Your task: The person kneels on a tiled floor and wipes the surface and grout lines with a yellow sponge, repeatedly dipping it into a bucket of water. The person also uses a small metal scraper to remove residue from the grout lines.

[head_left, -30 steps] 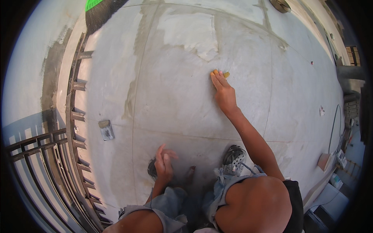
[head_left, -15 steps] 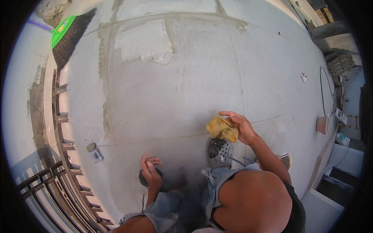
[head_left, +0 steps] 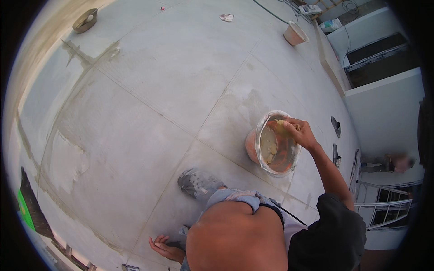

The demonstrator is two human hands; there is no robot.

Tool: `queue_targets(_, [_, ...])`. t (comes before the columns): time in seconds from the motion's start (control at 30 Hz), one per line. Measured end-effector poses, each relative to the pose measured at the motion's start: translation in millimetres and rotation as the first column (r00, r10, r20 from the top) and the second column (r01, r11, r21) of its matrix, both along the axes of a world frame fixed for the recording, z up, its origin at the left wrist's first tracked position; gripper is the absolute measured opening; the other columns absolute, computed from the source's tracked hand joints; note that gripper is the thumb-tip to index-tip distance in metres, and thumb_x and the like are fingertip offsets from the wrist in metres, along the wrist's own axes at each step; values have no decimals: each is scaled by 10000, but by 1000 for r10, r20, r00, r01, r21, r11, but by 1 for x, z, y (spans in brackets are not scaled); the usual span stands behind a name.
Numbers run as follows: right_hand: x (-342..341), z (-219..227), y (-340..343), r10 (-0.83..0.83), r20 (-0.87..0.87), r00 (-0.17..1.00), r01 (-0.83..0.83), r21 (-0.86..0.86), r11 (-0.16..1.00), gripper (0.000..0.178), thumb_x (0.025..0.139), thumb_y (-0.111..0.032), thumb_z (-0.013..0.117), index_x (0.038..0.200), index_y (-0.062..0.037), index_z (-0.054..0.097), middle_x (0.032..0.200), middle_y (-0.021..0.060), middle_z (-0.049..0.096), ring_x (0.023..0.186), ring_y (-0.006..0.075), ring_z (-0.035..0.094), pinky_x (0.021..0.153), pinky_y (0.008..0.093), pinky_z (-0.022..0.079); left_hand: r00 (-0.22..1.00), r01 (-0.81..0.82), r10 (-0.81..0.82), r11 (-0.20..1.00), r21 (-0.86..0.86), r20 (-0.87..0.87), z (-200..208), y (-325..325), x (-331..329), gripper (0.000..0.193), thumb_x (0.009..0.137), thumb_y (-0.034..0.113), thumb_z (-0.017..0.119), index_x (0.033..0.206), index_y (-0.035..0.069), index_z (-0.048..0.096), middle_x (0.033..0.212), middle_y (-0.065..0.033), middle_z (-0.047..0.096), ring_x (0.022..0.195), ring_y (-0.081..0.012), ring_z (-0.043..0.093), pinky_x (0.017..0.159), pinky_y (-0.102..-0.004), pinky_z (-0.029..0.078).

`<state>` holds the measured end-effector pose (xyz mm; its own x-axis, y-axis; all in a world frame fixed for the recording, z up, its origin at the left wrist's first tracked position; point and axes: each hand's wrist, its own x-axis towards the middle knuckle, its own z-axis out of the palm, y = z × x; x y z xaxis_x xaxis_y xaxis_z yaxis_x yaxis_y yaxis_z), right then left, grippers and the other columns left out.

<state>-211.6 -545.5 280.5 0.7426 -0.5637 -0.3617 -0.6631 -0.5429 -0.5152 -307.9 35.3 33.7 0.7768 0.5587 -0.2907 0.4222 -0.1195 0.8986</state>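
My right hand (head_left: 299,134) is closed on a yellow sponge (head_left: 285,129), mostly hidden by the fingers, inside the mouth of an orange bucket (head_left: 251,147). The bucket has a whitish, smeared rim and stands on the grey tiled floor (head_left: 149,104) to the right of my shoe (head_left: 199,181). Murky liquid shows in it, with yellowish lumps or pieces I cannot make out. Low on the left, beside my knee, my left hand (head_left: 165,248) is held with its fingers apart and nothing in them.
A second bucket (head_left: 294,34) stands far off at the upper right; a round basin (head_left: 86,21) is at the upper left. The green broom (head_left: 25,210) lies at the left edge. Two dark sandals (head_left: 336,127) rest on the right, near another person (head_left: 397,163) and a white metal frame (head_left: 384,210).
My view has swung to the right. My right hand has carried the sponge from the floor beside my shoe into the bucket. My left hand stays low and empty.
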Motion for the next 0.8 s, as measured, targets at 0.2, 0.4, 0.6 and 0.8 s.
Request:
queue_targets(0.2, [-44,-74,-4,27,-189,982,-104,-412,905,377,1014,-249,580,1068,85,748,1017,317,749,960,481,725,873,499,593,997,14,-11,999,36,-80,10,8,10,491,1199,342,357,1512,-14,485,1076,-124,655,874,-206,594,855,-357,513])
queue_targets(0.4, [-51,-105,-27,-238,81,968,228,115,967,281,1001,-187,545,1083,30,704,945,167,746,847,291,736,782,422,587,994,22,-15,998,64,-104,3,2,9,495,1200,364,367,1483,-12,518,1054,-118,660,879,-208,603,847,-350,516])
queue_targets(0.6, [-17,-78,2,-739,55,672,516,681,520,450,1080,-475,598,792,-130,624,713,-3,575,637,143,579,539,295,433,993,13,-3,996,88,-116,11,-8,17,529,1205,401,359,1438,-33,553,1051,-117,662,900,-209,615,854,-344,519])
queue_targets(0.8, [-16,-97,-13,-729,141,669,576,522,629,575,1071,-625,618,727,-170,549,665,-23,517,539,120,496,498,281,393,991,13,-6,999,47,-134,3,-1,12,574,1204,432,351,1410,-61,562,1049,-122,661,903,-216,613,865,-351,522])
